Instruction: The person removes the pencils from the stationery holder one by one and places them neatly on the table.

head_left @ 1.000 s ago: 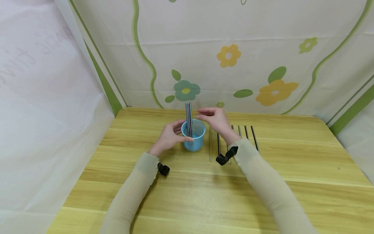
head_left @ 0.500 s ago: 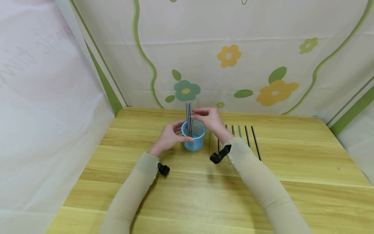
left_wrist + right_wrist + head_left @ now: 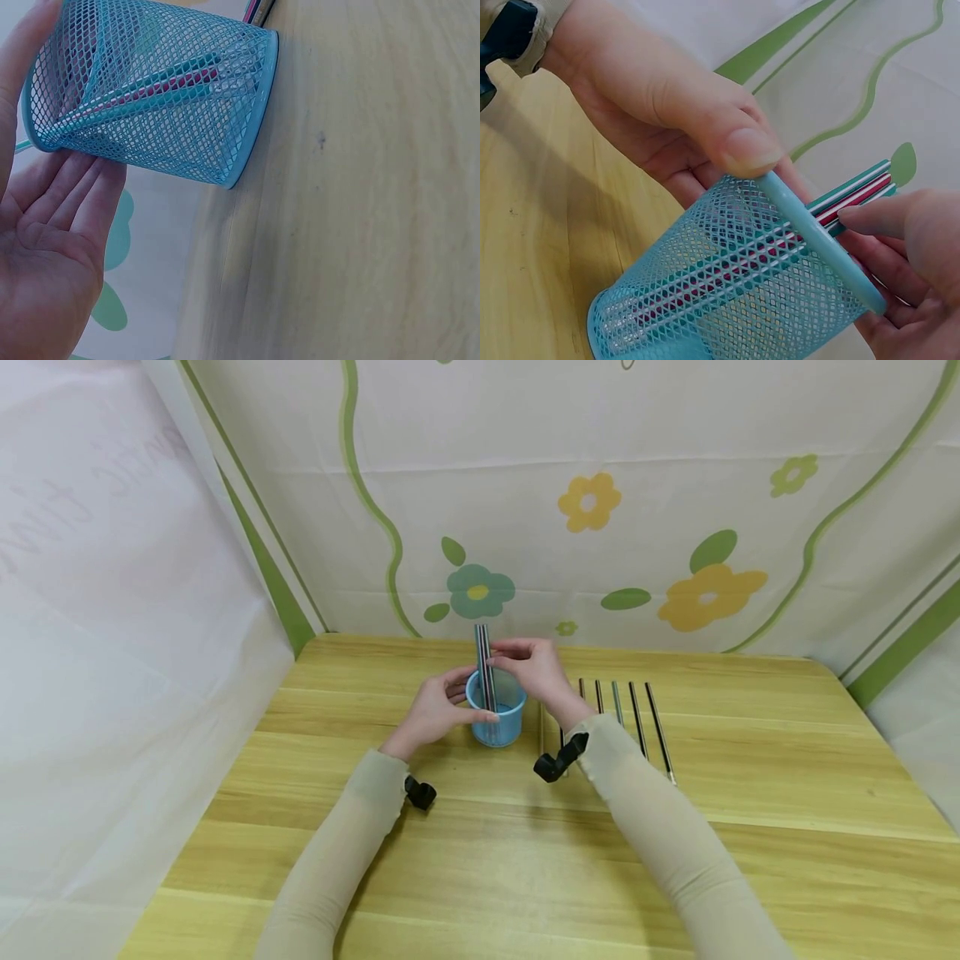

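A light blue mesh pen cup [image 3: 504,727] stands on the table, holding a few teal and red striped pencils [image 3: 482,647] that lean to its left side. My left hand [image 3: 433,708] grips the cup, thumb across the near side and fingers round the back. In the right wrist view the left thumb lies at the cup's rim [image 3: 832,251]. Just above that rim, my right hand [image 3: 534,667] pinches the pencils between thumb and fingers; its thumb is on a striped pencil [image 3: 866,193]. Through the mesh cup [image 3: 244,142] the pencils' lower ends show near the bottom.
Right of the cup, several pencils [image 3: 638,718] lie side by side on the wooden table [image 3: 465,868], partly covered by the right forearm. A gold pencil [image 3: 542,727] is nearest the cup. A flowered curtain [image 3: 525,543] hangs behind the table's back edge.
My right hand has moved left from beside the cup onto the standing pencils and pinches them. The pencils' tops have shifted slightly left. The left hand stays on the cup.
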A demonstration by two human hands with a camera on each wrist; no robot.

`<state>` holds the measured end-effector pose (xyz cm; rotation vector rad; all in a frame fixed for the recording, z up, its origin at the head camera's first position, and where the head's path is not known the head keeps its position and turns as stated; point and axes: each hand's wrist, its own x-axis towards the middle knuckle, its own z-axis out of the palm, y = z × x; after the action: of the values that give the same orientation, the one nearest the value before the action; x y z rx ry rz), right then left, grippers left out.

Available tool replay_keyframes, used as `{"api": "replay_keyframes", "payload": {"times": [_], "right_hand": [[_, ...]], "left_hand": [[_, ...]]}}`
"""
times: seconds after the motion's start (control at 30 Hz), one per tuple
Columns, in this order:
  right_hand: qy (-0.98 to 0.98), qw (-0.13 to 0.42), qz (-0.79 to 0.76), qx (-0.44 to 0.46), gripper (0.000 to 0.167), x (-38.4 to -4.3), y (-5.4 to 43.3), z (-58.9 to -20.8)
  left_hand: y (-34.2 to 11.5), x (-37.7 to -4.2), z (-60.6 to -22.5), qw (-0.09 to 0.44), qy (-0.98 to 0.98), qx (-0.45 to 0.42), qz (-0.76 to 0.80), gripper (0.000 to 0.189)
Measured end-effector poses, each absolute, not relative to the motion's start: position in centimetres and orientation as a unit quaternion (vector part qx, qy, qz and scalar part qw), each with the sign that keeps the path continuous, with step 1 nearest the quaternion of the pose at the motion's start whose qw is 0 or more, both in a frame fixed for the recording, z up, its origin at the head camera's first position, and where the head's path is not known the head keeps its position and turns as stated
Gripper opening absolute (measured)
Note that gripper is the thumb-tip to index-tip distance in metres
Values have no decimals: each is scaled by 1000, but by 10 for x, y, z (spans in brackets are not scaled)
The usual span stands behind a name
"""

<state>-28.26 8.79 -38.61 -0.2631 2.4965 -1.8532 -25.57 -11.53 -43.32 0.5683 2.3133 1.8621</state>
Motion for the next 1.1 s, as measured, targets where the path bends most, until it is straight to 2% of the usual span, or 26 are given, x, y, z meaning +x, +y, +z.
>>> {"api": "replay_keyframes", "payload": {"times": [0.57,1.1], "right_hand": [[796,11,-601,-76,31,-279,87,-382],[767,-15,-637,-68,34,-276,96,-379]], "left_hand": [[-116,-254,-429,65,762,184,618,81],[-116,-253,-431,60,758,194,620,78]]}}
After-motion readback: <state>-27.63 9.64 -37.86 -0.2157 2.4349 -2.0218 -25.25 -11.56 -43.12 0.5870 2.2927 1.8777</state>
